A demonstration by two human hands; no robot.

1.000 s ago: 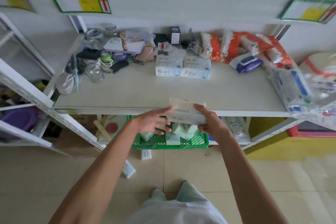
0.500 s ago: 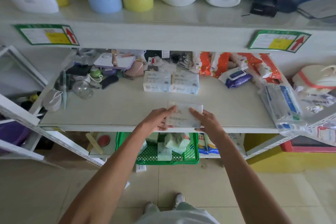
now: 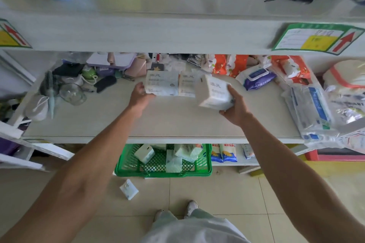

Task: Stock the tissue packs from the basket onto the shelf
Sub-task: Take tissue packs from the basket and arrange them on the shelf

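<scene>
My right hand [image 3: 236, 107] grips a white tissue pack [image 3: 216, 93], held tilted just above the middle shelf [image 3: 177, 122]. Two more white tissue packs stand side by side at the back of that shelf: the left pack [image 3: 162, 83] and the right pack [image 3: 186, 85], partly hidden behind the held one. My left hand [image 3: 140, 97] touches the lower left corner of the left pack. Below the shelf a green basket [image 3: 126, 169] on the floor holds several pale green and white tissue packs [image 3: 173, 156].
Combs, glass jars and small boxes crowd the shelf's left end [image 3: 73, 85]. Orange packs and a purple wipes pack [image 3: 256, 77] lie at the back right, plastic-wrapped goods [image 3: 310, 110] at the right edge. One small pack [image 3: 128, 189] lies on the tiled floor. Bottles stand on the upper shelf [image 3: 177, 31].
Both hands carried the tissue pack from the shelf's front edge toward the back. My left hand has let go of it and moved to the left pack on the shelf; my right hand alone holds it.
</scene>
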